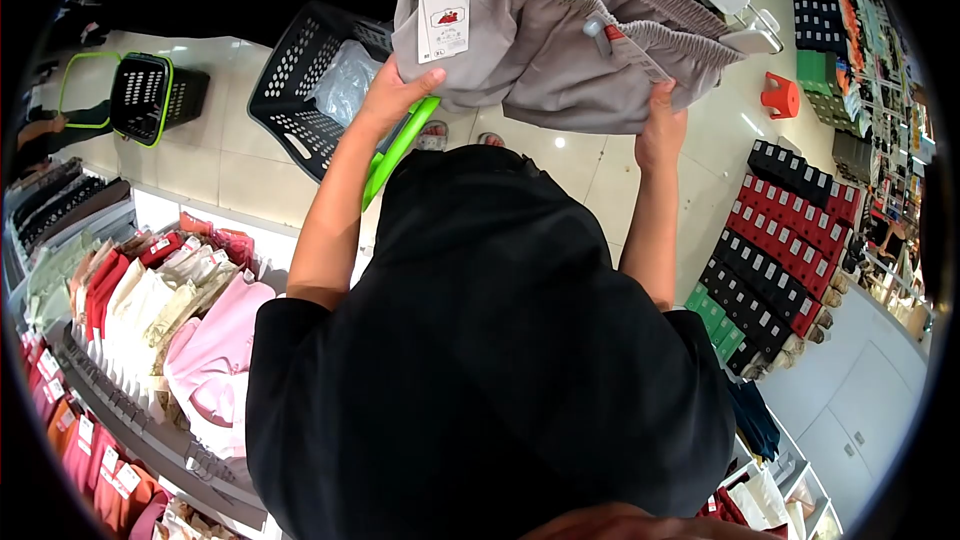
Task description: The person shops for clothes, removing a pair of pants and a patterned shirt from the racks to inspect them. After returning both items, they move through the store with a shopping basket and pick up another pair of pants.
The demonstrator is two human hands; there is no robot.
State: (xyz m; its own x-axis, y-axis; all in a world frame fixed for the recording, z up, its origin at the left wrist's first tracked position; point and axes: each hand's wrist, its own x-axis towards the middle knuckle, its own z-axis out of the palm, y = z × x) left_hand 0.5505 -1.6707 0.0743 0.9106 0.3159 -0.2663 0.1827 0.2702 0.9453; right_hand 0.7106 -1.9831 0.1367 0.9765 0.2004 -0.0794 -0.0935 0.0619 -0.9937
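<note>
Grey shorts (570,65) with a gathered elastic waistband are spread between my two hands at the top of the view. My left hand (400,95) is closed on their left side, below a white paper tag (443,25) with a red logo. My right hand (660,130) pinches the lower right part, next to a narrow tag strip. A black basket (280,85) with a bright green handle (395,155) hangs by my left forearm and holds a clear plastic bag (347,82).
Racks of hanging clothes (160,310) stand at the left. Stacked shoe boxes (780,240) and a red stool (780,96) are at the right. Another person's arm (50,130) is beside a second basket (160,98) at the far left.
</note>
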